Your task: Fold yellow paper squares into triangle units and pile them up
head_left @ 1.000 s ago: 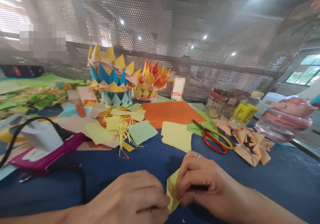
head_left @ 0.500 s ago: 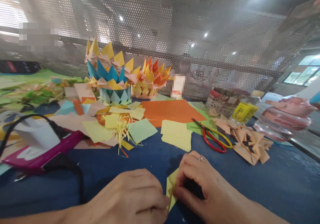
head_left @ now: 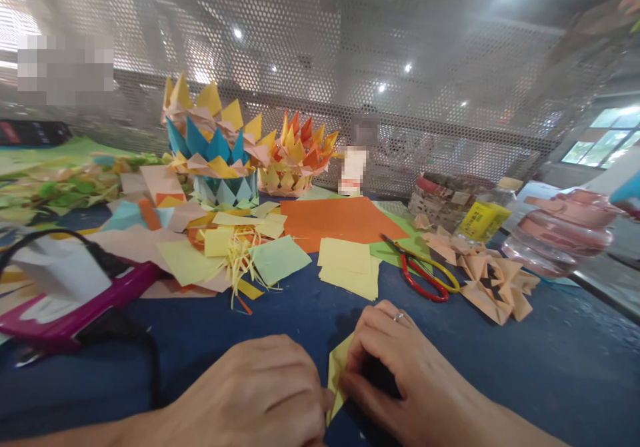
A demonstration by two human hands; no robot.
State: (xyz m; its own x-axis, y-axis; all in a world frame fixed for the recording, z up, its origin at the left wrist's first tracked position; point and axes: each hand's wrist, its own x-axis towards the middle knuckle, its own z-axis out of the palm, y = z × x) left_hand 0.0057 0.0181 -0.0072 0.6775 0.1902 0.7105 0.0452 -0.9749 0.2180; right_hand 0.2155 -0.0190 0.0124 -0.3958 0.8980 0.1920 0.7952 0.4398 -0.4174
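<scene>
A small folded piece of yellow paper (head_left: 337,367) stands between my hands on the blue tabletop. My right hand (head_left: 400,367), a ring on one finger, pinches its right side between thumb and curled fingers. At its lower left edge, my left hand (head_left: 265,387) has its fingers curled in and pressed to the paper; their tips are partly hidden. Just beyond lies a small stack of yellow paper squares (head_left: 349,267). To its right are scissors (head_left: 425,274) with one red and one yellow handle, blades apart.
Folded paper crowns (head_left: 215,147) stand at the back left behind loose paper scraps (head_left: 185,254). An orange sheet (head_left: 335,219) lies in the middle. A purple power strip (head_left: 100,300) with a black cord is at left. Peach folded pieces (head_left: 495,287), a bottle (head_left: 483,217) and a pink jug (head_left: 563,234) are at right.
The view has shifted slightly, so everything sits a little further left. Both hands stay on the folded yellow paper with little visible movement.
</scene>
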